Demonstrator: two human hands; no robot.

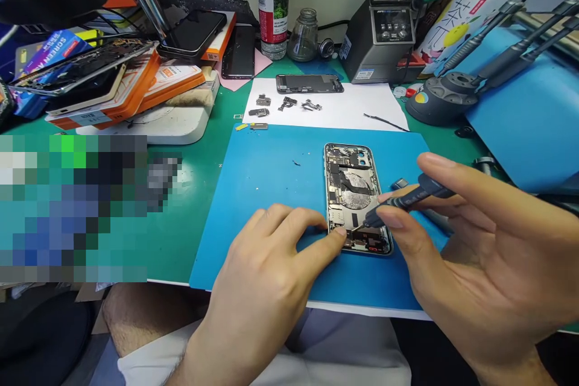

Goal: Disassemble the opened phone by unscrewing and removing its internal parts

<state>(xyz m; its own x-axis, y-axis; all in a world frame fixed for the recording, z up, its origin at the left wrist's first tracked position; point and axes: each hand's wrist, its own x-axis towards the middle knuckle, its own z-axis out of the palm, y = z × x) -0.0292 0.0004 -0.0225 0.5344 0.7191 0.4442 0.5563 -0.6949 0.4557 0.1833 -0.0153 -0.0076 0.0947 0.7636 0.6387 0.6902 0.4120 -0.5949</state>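
Note:
An opened phone (356, 196) with its insides showing lies on a blue mat (271, 175). My left hand (266, 277) rests on the mat, fingertips pressed against the phone's lower left edge. My right hand (479, 241) pinches a dark screwdriver (407, 198) between thumb and fingers, its tip down in the phone's lower part near my left fingertip.
A white sheet (362, 110) behind the mat carries small removed parts (284, 104) and a phone screen (310, 83). A soldering station (384, 33), water bottle (273, 3), glass bottle (304, 36), screwdriver stand (446, 96) and stacked phones and orange boxes (122, 78) ring the green desk.

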